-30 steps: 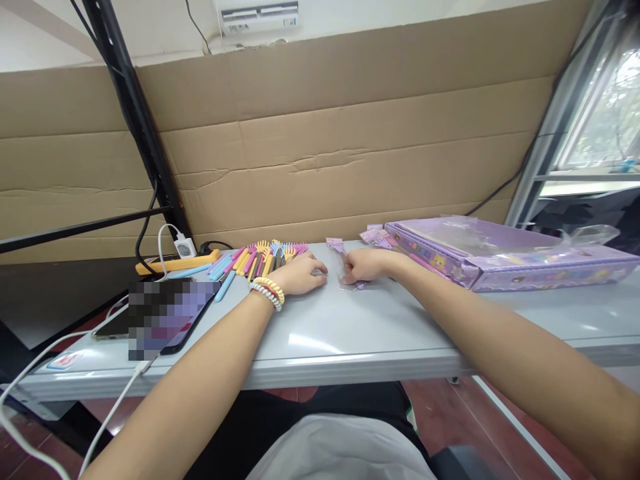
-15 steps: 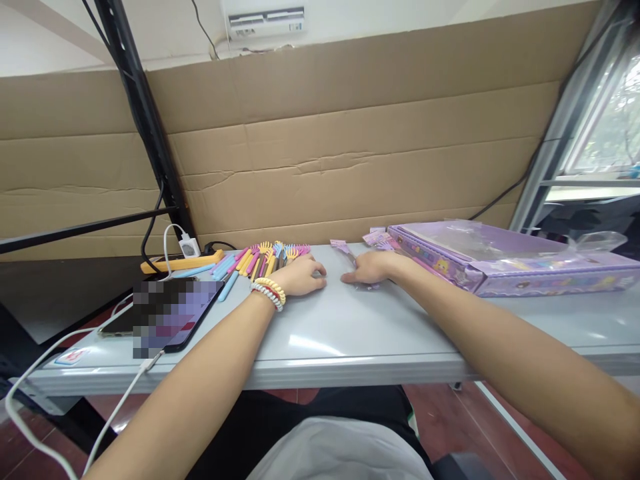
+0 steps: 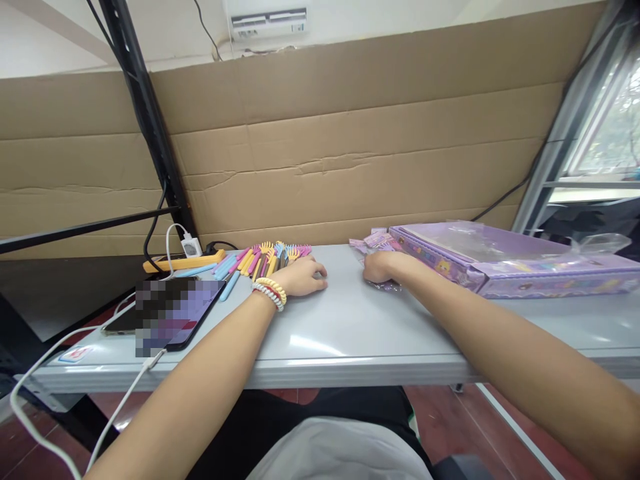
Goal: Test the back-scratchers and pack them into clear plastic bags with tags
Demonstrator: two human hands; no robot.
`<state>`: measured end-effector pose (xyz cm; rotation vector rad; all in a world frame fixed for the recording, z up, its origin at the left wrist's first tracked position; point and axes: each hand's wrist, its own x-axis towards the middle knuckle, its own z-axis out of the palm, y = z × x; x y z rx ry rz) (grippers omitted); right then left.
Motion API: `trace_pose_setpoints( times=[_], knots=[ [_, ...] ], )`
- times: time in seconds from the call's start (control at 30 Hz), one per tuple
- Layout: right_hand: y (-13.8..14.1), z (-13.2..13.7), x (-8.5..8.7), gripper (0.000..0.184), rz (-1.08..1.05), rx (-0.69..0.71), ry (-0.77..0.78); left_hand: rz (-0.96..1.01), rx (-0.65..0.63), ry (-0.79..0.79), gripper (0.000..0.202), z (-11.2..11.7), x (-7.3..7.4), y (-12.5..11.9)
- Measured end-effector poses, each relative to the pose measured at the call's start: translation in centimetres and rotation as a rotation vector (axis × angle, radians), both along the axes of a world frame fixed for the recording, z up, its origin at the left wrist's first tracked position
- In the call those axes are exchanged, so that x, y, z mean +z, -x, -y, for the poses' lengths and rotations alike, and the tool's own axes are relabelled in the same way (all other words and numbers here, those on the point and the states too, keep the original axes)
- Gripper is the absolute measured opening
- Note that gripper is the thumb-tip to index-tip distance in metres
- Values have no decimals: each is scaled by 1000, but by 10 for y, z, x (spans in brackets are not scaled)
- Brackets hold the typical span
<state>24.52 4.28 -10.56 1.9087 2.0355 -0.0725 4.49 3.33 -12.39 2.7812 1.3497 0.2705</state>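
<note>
My left hand [image 3: 303,276] rests on the grey table, fingers loosely bent and apart, nothing held in them. Beside it, toward the back, lies a row of colourful fork-ended sticks [image 3: 250,261] in yellow, pink, blue and brown. My right hand [image 3: 381,267] is closed on a clear plastic bag [image 3: 385,286] whose crinkled end shows below the fingers; most of the fingertips are hidden. Purple printed card tops [image 3: 377,239] of several such bags lie just behind that hand. To its right stands a purple cartoon-printed box [image 3: 440,247] with clear film on top.
Two phones, one a blurred dark phone [image 3: 197,313], lie at the left with a white cable [image 3: 150,363] running off the table edge. A yellow-orange bar [image 3: 185,263] and a white charger [image 3: 191,247] are behind them. A cardboard sheet [image 3: 320,147] closes off the back.
My right hand has slid to the right with the plastic bag, up against the other bags by the box. Its stretched index finger is no longer visible. My left hand has hardly moved.
</note>
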Motion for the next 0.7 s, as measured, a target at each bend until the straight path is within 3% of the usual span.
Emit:
trace_pose_setpoints(
  times=[0.1,0.33,0.7],
  knots=[
    [-6,-4,-2,20,-30,-63,0,1,2,6,42,0,0,0],
    [-26,-21,-20,41,-80,-45,-361,2,-19,-10,43,-4,-3,1],
    [-40,-32,-25,58,-137,-24,-382,7,-39,-21,43,-5,-3,2]
  ],
)
